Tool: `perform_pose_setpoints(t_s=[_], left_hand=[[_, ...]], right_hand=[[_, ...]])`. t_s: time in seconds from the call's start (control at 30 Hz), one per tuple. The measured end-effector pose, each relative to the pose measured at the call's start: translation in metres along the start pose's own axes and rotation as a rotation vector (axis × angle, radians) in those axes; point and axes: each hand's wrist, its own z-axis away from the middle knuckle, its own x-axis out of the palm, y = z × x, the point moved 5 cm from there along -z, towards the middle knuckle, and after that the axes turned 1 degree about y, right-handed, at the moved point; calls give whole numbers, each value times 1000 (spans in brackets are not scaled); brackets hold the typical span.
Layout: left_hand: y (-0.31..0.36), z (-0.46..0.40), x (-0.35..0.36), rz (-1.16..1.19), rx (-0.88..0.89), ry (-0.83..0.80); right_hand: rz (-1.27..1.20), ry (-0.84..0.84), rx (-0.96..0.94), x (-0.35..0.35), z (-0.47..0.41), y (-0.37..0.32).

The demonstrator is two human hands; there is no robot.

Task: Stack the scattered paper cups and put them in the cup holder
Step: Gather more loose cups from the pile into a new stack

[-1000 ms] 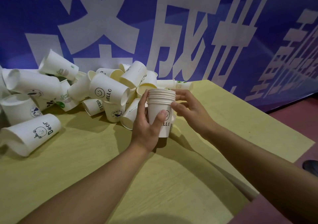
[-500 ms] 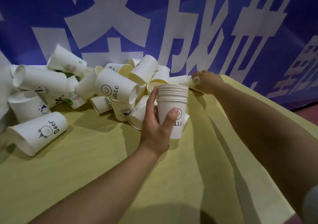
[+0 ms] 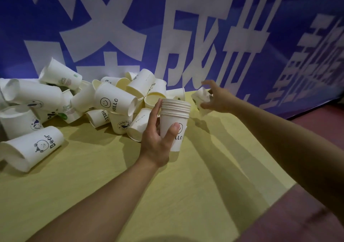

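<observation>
My left hand (image 3: 158,135) grips an upright stack of several nested white cups (image 3: 175,119) marked HELLO, held just above the yellow table (image 3: 167,195). My right hand (image 3: 216,97) is out at the far right, fingers curled round a single white cup (image 3: 202,98) that is blurred and tilted, lifted off the table near the banner. A pile of loose white cups (image 3: 115,102) lies on its side at the back left, some printed with a smiley, one (image 3: 31,147) with a bear. No cup holder is in view.
A blue banner with large white characters (image 3: 186,27) hangs right behind the table. The table's right edge (image 3: 290,184) drops to a dark red floor (image 3: 307,214). Bare yellow tabletop stretches in front of the pile.
My right hand left the stack, reached to the far right back of the table, and has lifted a single cup. The left hand keeps the stack in place.
</observation>
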Motion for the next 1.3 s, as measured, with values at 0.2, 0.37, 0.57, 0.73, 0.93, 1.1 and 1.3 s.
perform_pose_setpoints(t_s=[0.2, 0.37, 0.57, 0.73, 0.93, 1.1, 1.3], left_hand=[[12, 22, 4, -171, 106, -162], [22, 42, 1, -230, 118, -200], [37, 59, -18, -278, 124, -147], [47, 83, -38, -349, 125, -211], [54, 92, -68, -353, 96, -181], [60, 84, -87, -372, 94, -174], [53, 75, -109, -249, 42, -61]], right_hand=[[-565, 305, -201, -42, 98, -62], [-804, 381, -168, -24, 151, -97], [-926, 439, -80, -5, 181, -106], [-943, 440, -89, 8, 194, -136], [-878, 276, -157, 22, 199, -163], [-803, 149, -141, 27, 193, -171], [-649, 114, -168, 56, 196, -171]])
